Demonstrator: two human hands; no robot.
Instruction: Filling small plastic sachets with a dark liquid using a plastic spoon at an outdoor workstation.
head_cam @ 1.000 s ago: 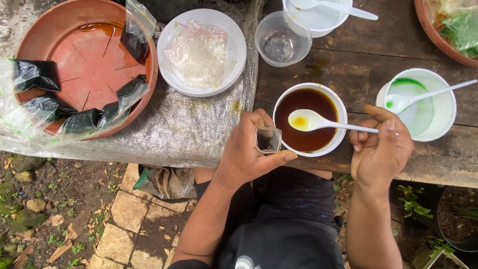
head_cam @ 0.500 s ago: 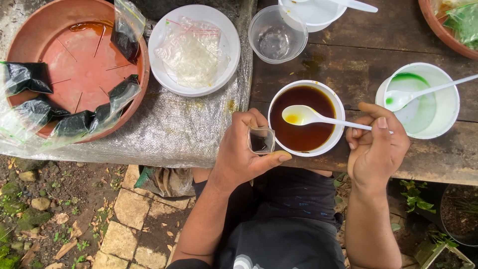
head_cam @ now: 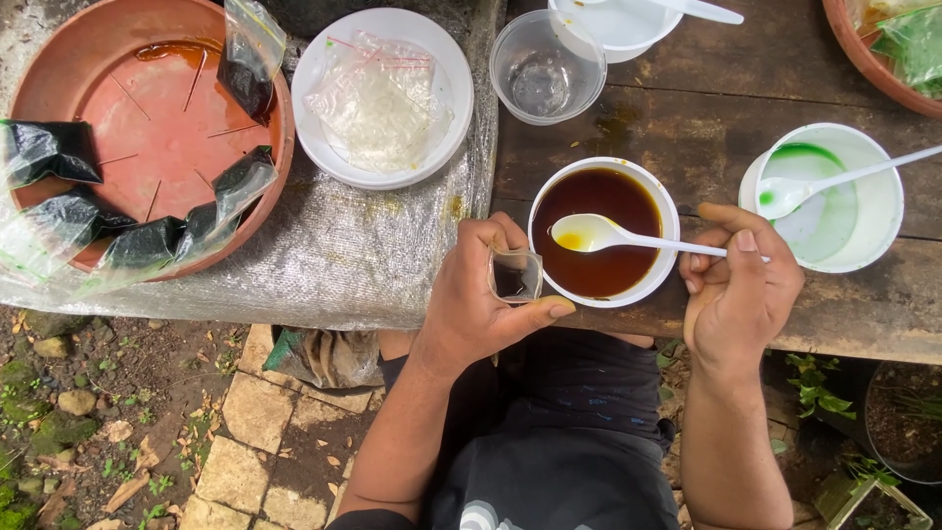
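My left hand (head_cam: 481, 309) holds a small clear plastic bag (head_cam: 515, 273) open at its mouth, right beside a white bowl (head_cam: 669, 245) of dark brown liquid. My right hand (head_cam: 741, 290) grips the handle of a white spoon (head_cam: 628, 237), whose bowl carries a little amber liquid and hovers over the brown liquid. Both hands sit at the near edge of the wooden table (head_cam: 687, 137).
A terracotta dish (head_cam: 147, 128) at the left holds several bags filled with dark liquid (head_cam: 128, 245). A white plate (head_cam: 324, 147) carries empty clear bags (head_cam: 378, 98). Behind stand a clear cup (head_cam: 547, 67) and a white bowl with green liquid and a spoon (head_cam: 878, 211).
The spoon has shifted slightly left over the brown bowl. My left hand keeps the small bag open in the same place.
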